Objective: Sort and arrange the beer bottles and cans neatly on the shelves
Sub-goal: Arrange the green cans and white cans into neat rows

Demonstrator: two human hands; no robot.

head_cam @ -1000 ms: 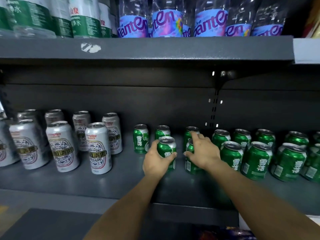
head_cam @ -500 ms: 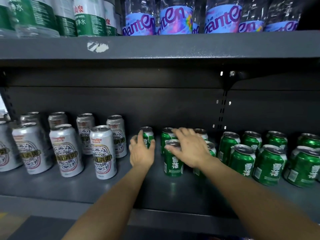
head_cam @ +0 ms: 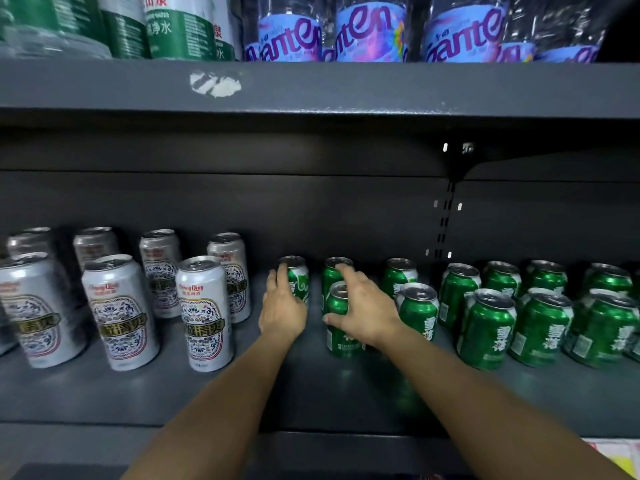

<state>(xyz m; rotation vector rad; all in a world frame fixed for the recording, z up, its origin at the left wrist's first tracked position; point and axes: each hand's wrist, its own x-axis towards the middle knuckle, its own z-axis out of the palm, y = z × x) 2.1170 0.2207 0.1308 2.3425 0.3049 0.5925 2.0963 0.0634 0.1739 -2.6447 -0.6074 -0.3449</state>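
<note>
On the dark grey metal shelf (head_cam: 104, 393), tall silver beer cans (head_cam: 204, 313) stand at left. The left hand (head_cam: 282, 311) wraps the leftmost rear small green beer can (head_cam: 299, 277). The right hand (head_cam: 363, 311) grips the front green can (head_cam: 341, 327); more green cans (head_cam: 485, 327) stand in rows at right.

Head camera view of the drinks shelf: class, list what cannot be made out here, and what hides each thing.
- Front green can: label hidden by right hand.
- Back-row green can: partly covered by left hand.
- Water bottles on upper shelf: tops cut off by the frame's upper edge.
- Rear silver cans: lower parts hidden by front silver cans.
</note>
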